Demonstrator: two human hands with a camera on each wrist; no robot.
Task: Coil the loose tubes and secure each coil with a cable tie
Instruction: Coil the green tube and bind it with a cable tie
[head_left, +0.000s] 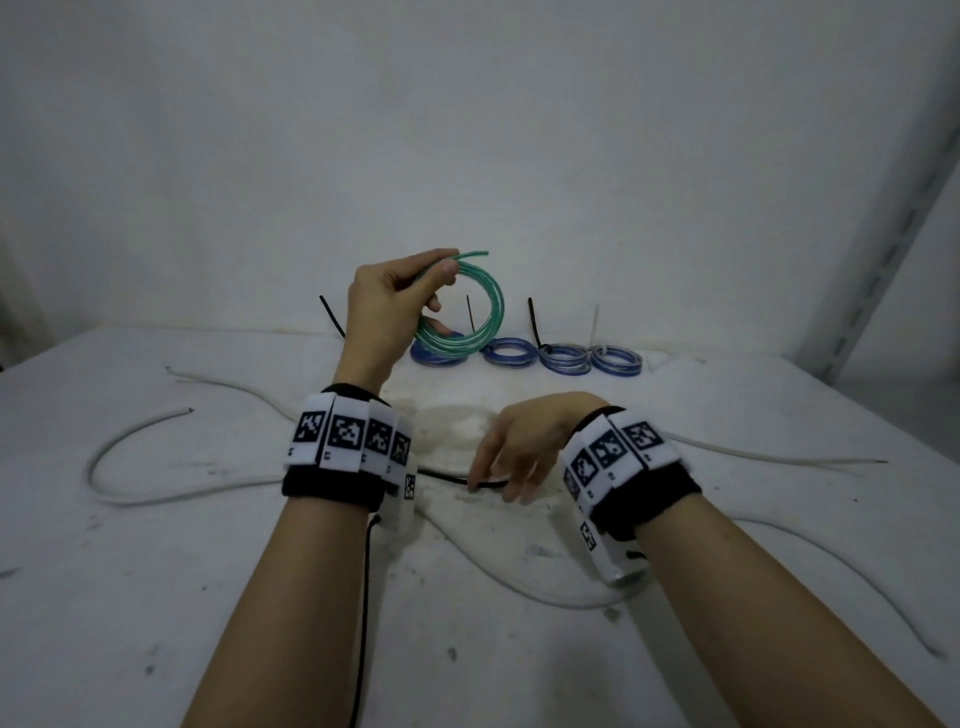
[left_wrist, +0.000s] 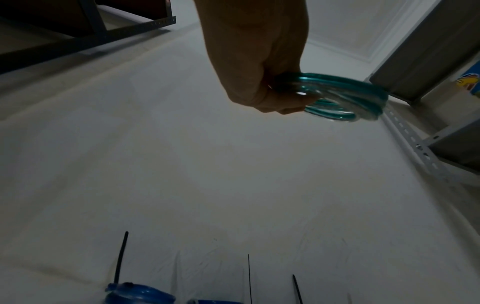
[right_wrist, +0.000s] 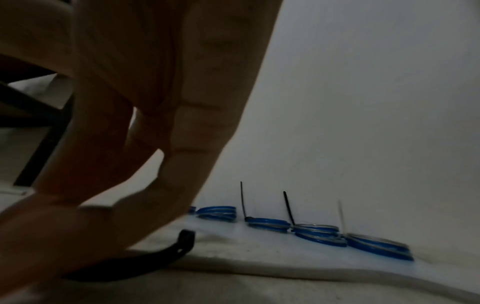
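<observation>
My left hand (head_left: 441, 291) is raised above the table's back and grips a coil of green transparent tube (head_left: 483, 312) at its top left, thumb over the strands. In the left wrist view the fingers of that hand (left_wrist: 259, 82) curl round the green coil (left_wrist: 350, 96). My right hand (head_left: 491, 486) reaches down to the white table (head_left: 675, 649) in the middle, fingertips on a black cable tie (head_left: 441, 475) lying flat there. The right wrist view has the thumb and fingers (right_wrist: 103, 205) closing on the tie (right_wrist: 166, 253), whose free end curls upward.
Several blue tied coils (head_left: 563, 358) with upright tie tails line the back of the table by the wall. Loose white tubes (head_left: 104, 467) (head_left: 779, 457) snake across left and right. A clear tube (head_left: 519, 587) runs near the front. A metal shelf upright (head_left: 883, 260) stands at right.
</observation>
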